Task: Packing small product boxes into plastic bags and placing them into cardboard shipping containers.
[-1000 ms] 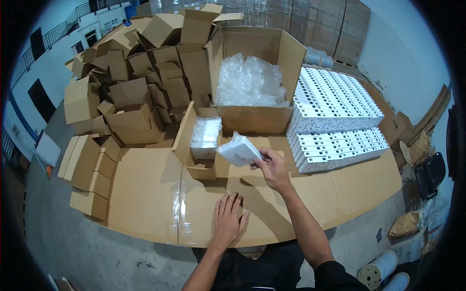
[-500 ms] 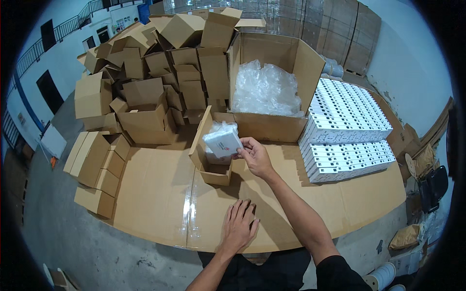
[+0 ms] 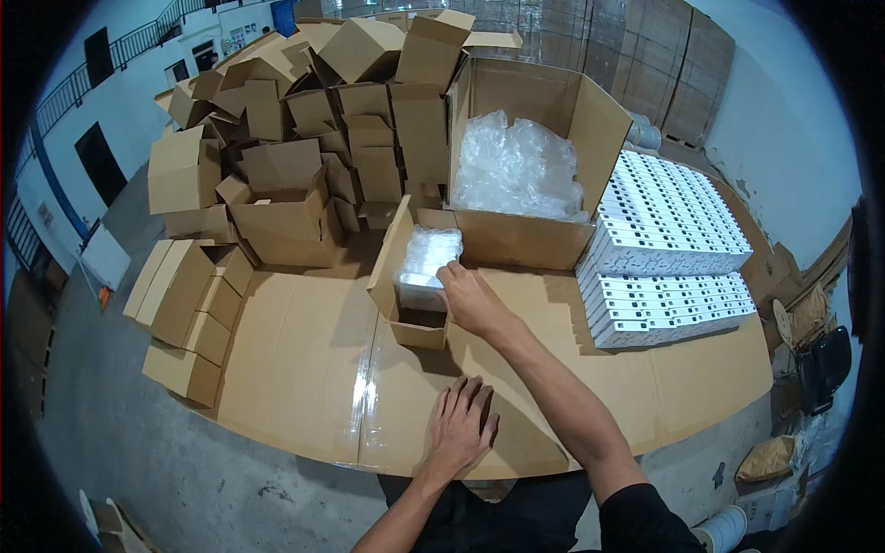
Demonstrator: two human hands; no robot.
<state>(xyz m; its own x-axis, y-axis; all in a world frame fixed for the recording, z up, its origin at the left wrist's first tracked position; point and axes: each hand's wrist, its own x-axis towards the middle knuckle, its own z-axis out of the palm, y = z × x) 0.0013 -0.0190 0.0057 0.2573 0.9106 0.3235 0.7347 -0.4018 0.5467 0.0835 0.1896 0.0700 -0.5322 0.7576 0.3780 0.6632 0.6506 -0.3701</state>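
Observation:
A small brown carton (image 3: 419,335) stands open in the middle of the table, one tall flap raised on its left. At its mouth is a white box in clear plastic wrap (image 3: 427,263), tilted and shining with glare. My right hand (image 3: 475,300) pinches the right edge of this wrapped box. Whether other wrapped boxes lie beneath it is hidden. Flat on the cardboard nearer to me rests my left hand (image 3: 461,429), its fingers stretched out and holding nothing.
A large open carton (image 3: 604,138) full of clear plastic bags (image 3: 516,170) stands behind. Stacked white boxes (image 3: 673,221) fill the right side. Empty cartons (image 3: 286,226) pile up at the back left, with several small brown cartons (image 3: 180,295) at the left edge.
The wrapped box has tipped and come down into the small carton's mouth, my right hand moving with it. My left hand stays on the table. The whole view has shifted slightly.

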